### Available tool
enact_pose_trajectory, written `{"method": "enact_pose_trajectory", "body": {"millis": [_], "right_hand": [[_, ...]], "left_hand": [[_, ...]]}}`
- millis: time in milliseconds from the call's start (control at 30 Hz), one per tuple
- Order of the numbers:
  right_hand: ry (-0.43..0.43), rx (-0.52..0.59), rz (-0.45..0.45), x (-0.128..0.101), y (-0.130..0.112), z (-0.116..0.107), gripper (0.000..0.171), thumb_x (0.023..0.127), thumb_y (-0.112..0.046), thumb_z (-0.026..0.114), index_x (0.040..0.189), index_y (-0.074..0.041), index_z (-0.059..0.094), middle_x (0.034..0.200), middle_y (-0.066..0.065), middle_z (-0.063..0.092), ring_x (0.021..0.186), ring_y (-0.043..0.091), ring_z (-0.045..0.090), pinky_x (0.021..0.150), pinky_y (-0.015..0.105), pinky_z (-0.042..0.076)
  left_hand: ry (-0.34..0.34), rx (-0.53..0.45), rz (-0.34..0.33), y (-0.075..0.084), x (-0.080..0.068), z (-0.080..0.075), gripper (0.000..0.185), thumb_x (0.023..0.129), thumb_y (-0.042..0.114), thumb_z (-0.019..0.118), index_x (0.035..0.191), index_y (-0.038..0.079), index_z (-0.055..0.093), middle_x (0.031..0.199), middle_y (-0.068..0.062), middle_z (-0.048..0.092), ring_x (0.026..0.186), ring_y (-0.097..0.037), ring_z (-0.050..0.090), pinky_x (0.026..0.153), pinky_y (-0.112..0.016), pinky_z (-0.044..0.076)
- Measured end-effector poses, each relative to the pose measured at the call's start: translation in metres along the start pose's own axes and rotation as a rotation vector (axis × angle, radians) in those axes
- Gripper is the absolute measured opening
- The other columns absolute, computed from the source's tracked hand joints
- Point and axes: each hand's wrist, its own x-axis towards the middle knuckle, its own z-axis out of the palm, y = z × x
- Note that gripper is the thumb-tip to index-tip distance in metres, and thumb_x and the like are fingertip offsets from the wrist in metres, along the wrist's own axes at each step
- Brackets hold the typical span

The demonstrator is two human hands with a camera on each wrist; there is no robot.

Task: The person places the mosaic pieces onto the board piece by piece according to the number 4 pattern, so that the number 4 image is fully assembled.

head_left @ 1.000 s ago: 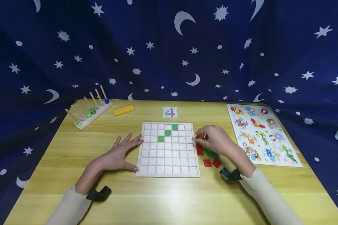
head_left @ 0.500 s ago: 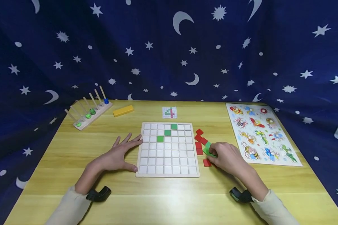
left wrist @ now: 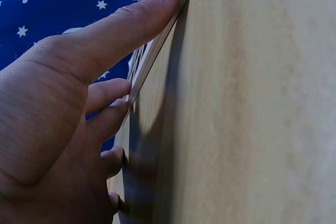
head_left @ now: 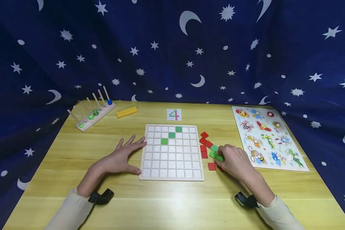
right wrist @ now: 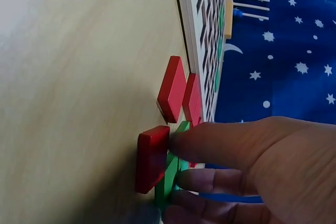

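Note:
My left hand [head_left: 119, 159] lies with spread fingers along the left edge of a white square grid board [head_left: 171, 177]. Its thumb and fingertips touch the rim, as the left wrist view also shows. Three green tiles sit in the board's upper rows, one of them a light green tile [head_left: 164, 141]. To the right of the board my right hand [head_left: 233, 161] is curled over loose green tiles [head_left: 212, 154]. In the right wrist view, thumb and fingers pinch at a green tile [right wrist: 182, 164], partly hidden by them. A red tile [right wrist: 152, 158] lies right by the thumb.
Several red tiles [head_left: 204, 154] lie beside the board's right edge. Behind the board is a small pattern card [head_left: 173, 114]. A peg rack [head_left: 95, 118] with rings and a yellow block [head_left: 126, 112] stand back left. An insect puzzle board [head_left: 268, 137] lies at right.
My right hand has moved from the upper red tiles down and right to the green ones, then shifted slightly, showing more green. The left hand stays at the board.

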Motion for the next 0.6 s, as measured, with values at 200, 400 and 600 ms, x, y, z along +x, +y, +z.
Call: {"method": "enact_pose_trajectory", "body": {"millis": [200, 400, 600], "right_hand": [[-0.018, 0.018, 0.069, -0.0017, 0.0016, -0.0014, 0.025, 0.073, -0.013, 0.082, 0.071, -0.011, 0.057, 0.065, -0.002, 0.046, 0.058, 0.016, 0.041, 0.049, 0.031, 0.032], [-0.034, 0.023, 0.123, -0.0023, 0.0026, -0.002, 0.027, 0.073, -0.016, 0.082, 0.073, -0.012, 0.055, 0.065, -0.001, 0.046, 0.057, 0.018, 0.042, 0.049, 0.031, 0.03], [-0.049, 0.032, 0.157, -0.0017, 0.0033, -0.0038, 0.025, 0.073, -0.016, 0.083, 0.079, -0.008, 0.06, 0.065, 0.0, 0.047, 0.057, 0.019, 0.043, 0.049, 0.031, 0.03]], "left_hand": [[-0.003, -0.002, 0.005, -0.0007, 0.0004, -0.0006, 0.107, 0.071, 0.053, 0.086, 0.158, 0.02, 0.033, 0.166, 0.005, 0.014, 0.152, -0.032, -0.002, 0.114, -0.063, -0.011], [-0.002, -0.007, 0.004, -0.0012, 0.0004, -0.0005, 0.107, 0.071, 0.053, 0.086, 0.158, 0.019, 0.033, 0.166, 0.004, 0.015, 0.152, -0.031, -0.002, 0.114, -0.063, -0.012], [-0.001, -0.008, 0.003, -0.0004, -0.0004, 0.0001, 0.107, 0.071, 0.052, 0.087, 0.158, 0.019, 0.033, 0.166, 0.004, 0.015, 0.152, -0.032, -0.002, 0.114, -0.062, -0.012]]}}
